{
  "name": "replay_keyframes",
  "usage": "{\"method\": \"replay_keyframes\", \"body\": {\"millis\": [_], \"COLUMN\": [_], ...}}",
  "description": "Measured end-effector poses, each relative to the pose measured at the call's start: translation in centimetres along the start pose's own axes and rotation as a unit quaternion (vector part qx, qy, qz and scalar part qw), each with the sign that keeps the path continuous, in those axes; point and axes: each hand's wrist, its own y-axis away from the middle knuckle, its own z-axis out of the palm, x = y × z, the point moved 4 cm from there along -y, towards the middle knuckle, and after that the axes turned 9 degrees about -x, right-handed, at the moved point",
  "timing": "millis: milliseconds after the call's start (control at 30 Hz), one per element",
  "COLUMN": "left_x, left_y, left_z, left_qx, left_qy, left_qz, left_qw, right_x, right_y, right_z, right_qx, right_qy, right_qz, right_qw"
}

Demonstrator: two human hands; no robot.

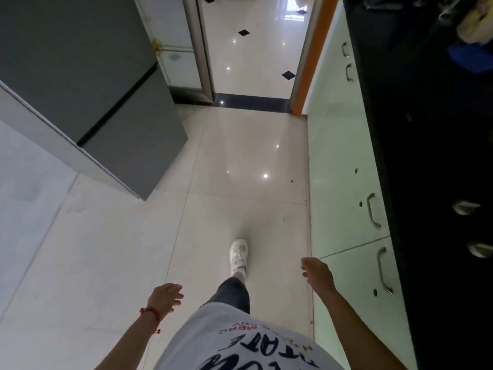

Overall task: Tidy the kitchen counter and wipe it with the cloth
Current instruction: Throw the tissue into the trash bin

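Note:
The black kitchen counter (416, 134) runs along the right edge of the view, above pale green cabinet doors (338, 161). A blue cloth-like thing (472, 58) and a yellow object (477, 30) lie on it at the far end, dark and blurred. My left hand (164, 299) hangs empty over the floor at lower centre, fingers loosely apart, a red thread on its wrist. My right hand (318, 275) is also empty with fingers apart, just left of the cabinet fronts and apart from the counter.
A grey fridge (88, 84) stands at the left. Glossy beige floor tiles (240, 169) stretch ahead to an open doorway (253, 57) with an orange frame. One white shoe (238, 255) is stepping forward. Metal handles (373, 212) stick out of the cabinet doors.

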Motion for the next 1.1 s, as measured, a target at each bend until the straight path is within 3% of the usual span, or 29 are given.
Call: {"method": "replay_keyframes", "body": {"millis": [200, 567, 767, 1100], "left_x": [13.3, 44.4, 54.1, 68.4], "left_y": [-6.8, -17.4, -23.2, -29.3], "left_z": [-0.5, 5.5, 8.8, 12.6], "left_qx": [-0.018, -0.086, -0.074, -0.087], "left_qy": [-0.004, -0.127, -0.133, -0.152], "left_qz": [-0.007, 0.137, 0.108, 0.098], "left_qw": [1.0, 0.979, 0.982, 0.98], "right_x": [-9.3, -20.6, -28.8, -46.1], "right_y": [-8.0, -20.4, -28.7, -37.0], "right_z": [-2.7, -9.1, -14.4, -23.6], "right_qx": [0.039, 0.054, 0.046, 0.082], "right_qy": [-0.016, -0.063, -0.076, -0.131], "right_qz": [0.002, 0.041, 0.035, -0.058], "right_qw": [0.999, 0.996, 0.995, 0.986]}}
